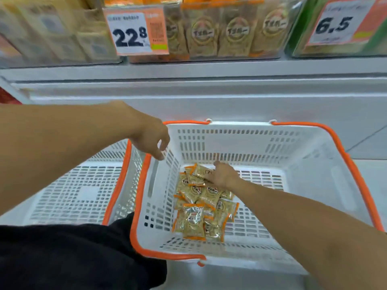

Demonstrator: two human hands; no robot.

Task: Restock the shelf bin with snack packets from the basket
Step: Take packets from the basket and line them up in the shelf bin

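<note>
A second white slotted plastic basket with orange rim sits left. Above, an orange-edged price card reading 22.8 and another reading 6.5 hang on the shelf.

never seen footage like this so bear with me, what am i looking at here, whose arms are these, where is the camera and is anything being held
There is no machine here. This is a person working with bare hands, and the single picture comes from a wide-angle camera worn on their head, looking forward and down, so the arms seem to stretch out from the bottom of the view.

In front of them sits a white basket with orange handles, and a pile of snack packets lies on its floor. The right hand reaches down onto the top of that pile; its fingers are hidden, so I cannot tell whether it grips a packet yet. The left hand hangs over the basket's left rim, fingers loose, holding nothing.

A second white basket stands to the left. Above, the shelf bin holds matching packets behind a price tag reading 22.8.
</note>
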